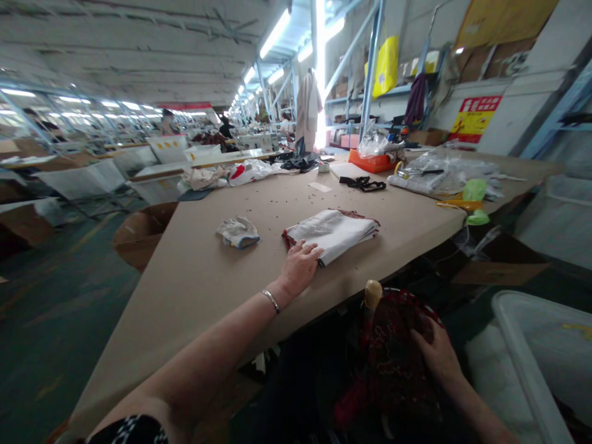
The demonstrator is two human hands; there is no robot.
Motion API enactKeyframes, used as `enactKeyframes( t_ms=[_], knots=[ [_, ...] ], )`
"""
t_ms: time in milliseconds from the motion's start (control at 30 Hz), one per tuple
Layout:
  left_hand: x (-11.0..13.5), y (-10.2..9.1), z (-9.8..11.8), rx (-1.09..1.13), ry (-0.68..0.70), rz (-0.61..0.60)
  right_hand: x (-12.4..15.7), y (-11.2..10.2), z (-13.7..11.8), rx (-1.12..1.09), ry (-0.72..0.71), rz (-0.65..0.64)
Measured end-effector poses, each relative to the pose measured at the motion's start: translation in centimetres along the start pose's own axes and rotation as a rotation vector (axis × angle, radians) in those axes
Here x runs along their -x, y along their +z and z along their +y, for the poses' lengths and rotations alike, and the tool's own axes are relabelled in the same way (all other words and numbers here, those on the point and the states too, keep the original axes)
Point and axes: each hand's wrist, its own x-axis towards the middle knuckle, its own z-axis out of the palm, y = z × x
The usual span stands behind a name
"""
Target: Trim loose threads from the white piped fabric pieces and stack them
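My left hand (300, 271) lies on the near left edge of a stack of folded white cloth (333, 231) with dark red edging. Its fingers are stretched out flat, holding nothing. Below the table edge, my right hand (437, 351) grips the side of a dark red patterned cloth (398, 345), thumb toward me and the other fingers partly hidden. Beside that cloth's top left stands a tan rounded knob (373, 295); what it belongs to is unclear. A crumpled white work glove (238, 232) with a blue cuff lies left of the white stack.
The brown table (194, 296) bears black straps (363, 184), an orange tray (370, 161) and clear plastic bags (444, 169) farther back. A white bin (518, 327) stands close at my right. A cardboard box (143, 234) sits off the table's left edge.
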Motion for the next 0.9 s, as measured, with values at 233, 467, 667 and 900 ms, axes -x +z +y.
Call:
enactKeyframes(
  t_ms=[233, 467, 667, 900],
  knots=[
    [-3.3, -1.8, 1.6, -0.122, 0.229, -0.148, 4.1, -1.9, -12.7, -0.340, -0.294, -0.315],
    [-2.6, -7.9, 8.2, -0.081, -0.011, 0.038, 5.4, 0.7, -22.9, -0.636, -0.364, -0.350],
    [2.1, -10.1, 12.2, -0.224, 0.231, -0.046, 6.3, 0.8, -25.6, -0.665, -0.420, -0.282],
    [4.2, -11.4, 13.4, -0.135, 0.350, 0.274, 6.8, 1.1, -21.9, -0.889, -0.085, -0.472]
  ],
)
